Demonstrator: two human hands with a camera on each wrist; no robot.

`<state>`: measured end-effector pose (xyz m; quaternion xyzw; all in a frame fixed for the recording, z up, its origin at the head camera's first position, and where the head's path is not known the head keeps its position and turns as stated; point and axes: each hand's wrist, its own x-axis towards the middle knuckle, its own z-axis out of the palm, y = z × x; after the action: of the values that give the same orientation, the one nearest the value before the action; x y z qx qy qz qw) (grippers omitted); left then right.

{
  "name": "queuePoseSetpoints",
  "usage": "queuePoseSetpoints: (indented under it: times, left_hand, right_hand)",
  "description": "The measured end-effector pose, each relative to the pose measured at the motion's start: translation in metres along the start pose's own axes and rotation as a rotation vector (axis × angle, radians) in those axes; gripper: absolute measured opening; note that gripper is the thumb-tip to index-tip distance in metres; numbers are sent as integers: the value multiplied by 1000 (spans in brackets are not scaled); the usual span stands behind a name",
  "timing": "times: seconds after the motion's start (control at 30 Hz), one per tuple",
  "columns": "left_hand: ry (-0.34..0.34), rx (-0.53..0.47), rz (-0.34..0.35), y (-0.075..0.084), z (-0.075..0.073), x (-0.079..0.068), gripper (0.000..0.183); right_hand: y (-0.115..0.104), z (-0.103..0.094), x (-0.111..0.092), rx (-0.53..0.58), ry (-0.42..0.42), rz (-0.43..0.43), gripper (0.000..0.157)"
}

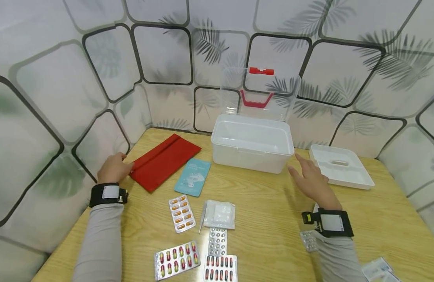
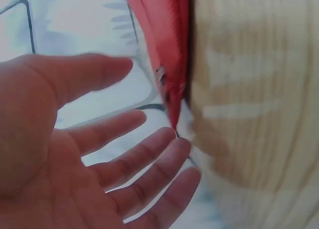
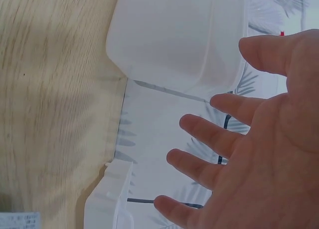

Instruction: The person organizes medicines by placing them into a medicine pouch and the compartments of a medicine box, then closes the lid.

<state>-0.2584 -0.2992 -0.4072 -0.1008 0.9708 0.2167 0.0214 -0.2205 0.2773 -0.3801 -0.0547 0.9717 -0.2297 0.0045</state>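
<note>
Loosely spread and holding nothing, the fingers of my left hand reach the near-left corner of the red pouch, which lies flat at the table's left side; I cannot tell whether a fingertip truly touches it. My right hand also has its fingers apart and grips nothing, between the white box and the white tray.

The likeliest trouble, I'd judge, is a poor hold: with only 1 corner near my fingertips, a hasty pinch could let the slack fabric slip or fold. Swinging the pouch rightward could sweep away the teal packet just beside it.

On my other side, knocking the box's right end could shift it and bring down the clear lid, which stands raised at the back. My right sleeve worries me too: 1 blister pack lies partly covered by that forearm, so pulling back low might drag it. Reaching across, I could also scatter the gauze packet, which overlaps a pack of round pills.
</note>
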Motion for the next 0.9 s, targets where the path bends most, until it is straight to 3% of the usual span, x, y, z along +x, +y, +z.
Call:
queuePoseSetpoints:
  times: [0.17,0.37,0.5,0.7,0.8,0.9]
  left_hand:
    - [-34,-3,51,-7,9,7,61]
    - [-14,-33,107,-12,17,13,54]
    - [6,-67,104,-15,18,11,49]
    - [151,-150,112,-12,11,7,33]
    - [176,-198,120,-6,5,5,33]
    - [155,-215,122,0,-3,4,36]
  right_hand:
    - [-2,-1,1,6,-1,-5,75]
    - [-4,-1,1,8,-2,-4,75]
    - [-4,1,1,18,-9,-4,76]
    - [-5,-1,1,14,4,-18,75]
    - [-7,-3,1,24,15,-27,76]
    - [-9,-5,0,55,25,-52,79]
